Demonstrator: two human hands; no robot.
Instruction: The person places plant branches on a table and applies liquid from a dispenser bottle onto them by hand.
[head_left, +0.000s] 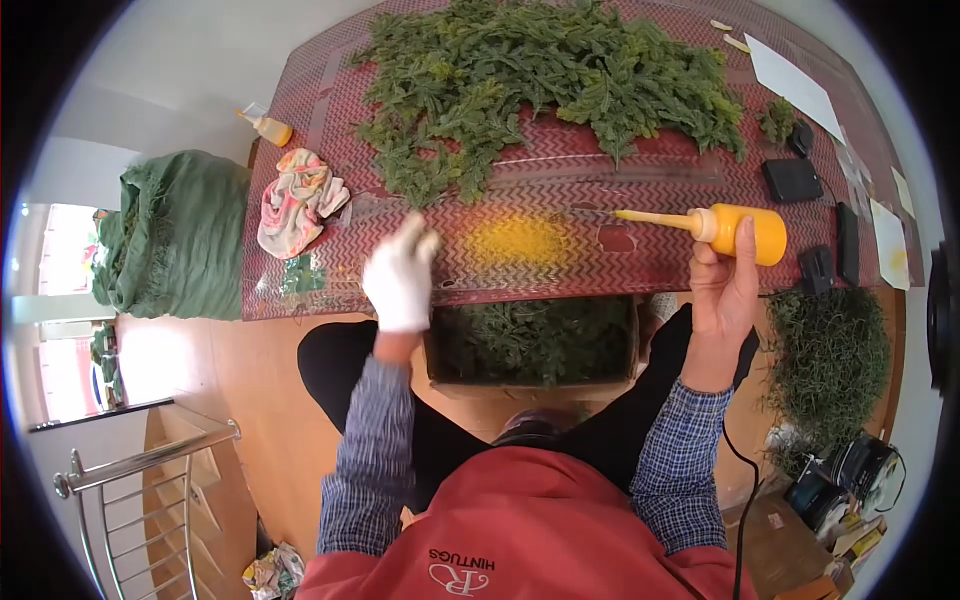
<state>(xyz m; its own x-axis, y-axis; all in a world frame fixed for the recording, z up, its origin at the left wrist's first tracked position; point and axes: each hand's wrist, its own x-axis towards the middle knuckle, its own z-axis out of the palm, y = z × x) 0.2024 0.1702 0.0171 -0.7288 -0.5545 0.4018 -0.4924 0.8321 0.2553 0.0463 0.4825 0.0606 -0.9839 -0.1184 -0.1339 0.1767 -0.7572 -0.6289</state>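
My right hand (pixel 724 295) grips a yellow squeeze bottle (pixel 752 235) held sideways. Its long thin nozzle (pixel 655 218) points left over the table. My left hand (pixel 398 285) wears a white glove and hovers above the table's near edge. Its fingers are smeared by motion, so what lies between them, if anything, does not show. Just right of the glove, a patch of yellow stain (pixel 520 241) covers the patterned red table cover (pixel 590 275). A large heap of green artificial fir sprigs (pixel 540 70) spreads across the back of the table.
A crumpled cloth (pixel 297 205) and a second small squeeze bottle (pixel 268 128) lie at the left. Black devices (pixel 792 181) and white paper (pixel 795 85) sit at the right. Under the table stands a box of greenery (pixel 530 340). A green sack (pixel 185 240) is beside the table.
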